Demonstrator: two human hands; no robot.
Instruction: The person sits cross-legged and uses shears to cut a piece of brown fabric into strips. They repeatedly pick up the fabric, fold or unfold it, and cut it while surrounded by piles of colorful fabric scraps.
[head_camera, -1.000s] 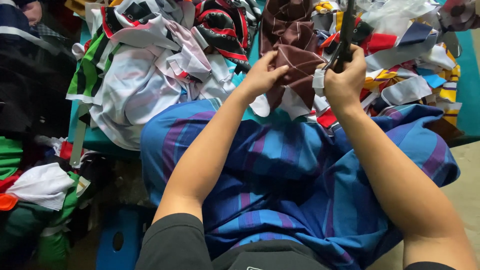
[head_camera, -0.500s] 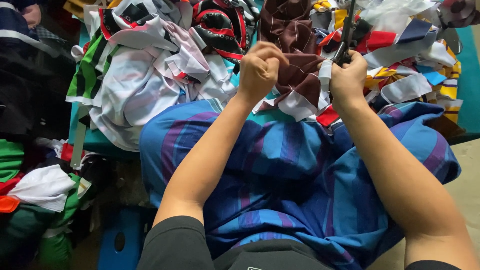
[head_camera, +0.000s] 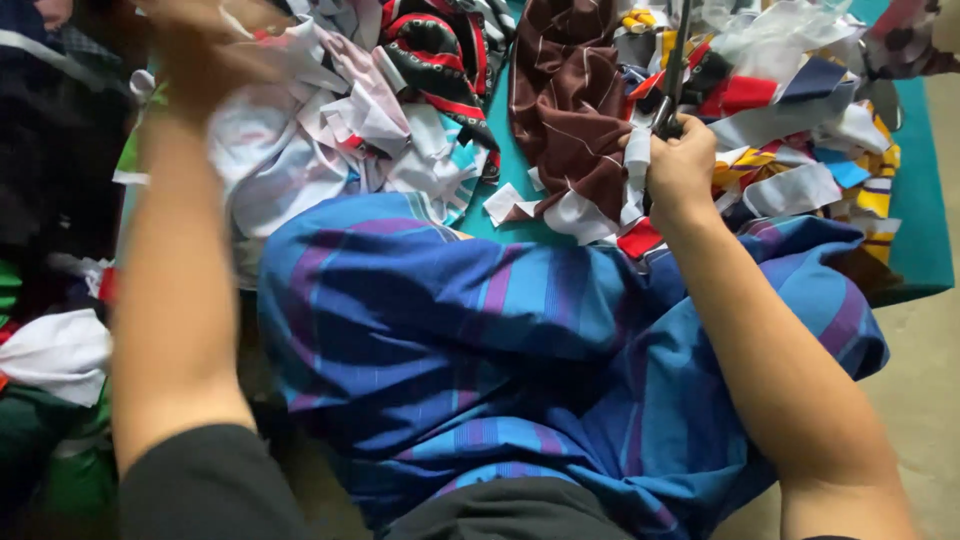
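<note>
Right hand (head_camera: 682, 168) grips scissors (head_camera: 676, 70) over scraps (head_camera: 800, 150) on a teal table (head_camera: 915, 220); left hand (head_camera: 200, 40), blurred, grip unclear.

Scissors (head_camera: 675, 70) upright, brown cloth (head_camera: 570, 110) spread beside

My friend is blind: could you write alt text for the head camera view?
Seen from above, a person's right hand grips scissors over a heap of colourful fabric scraps, beside a brown cloth. The blurred left hand is raised over white scraps; a blue striped cloth covers the lap.
</note>
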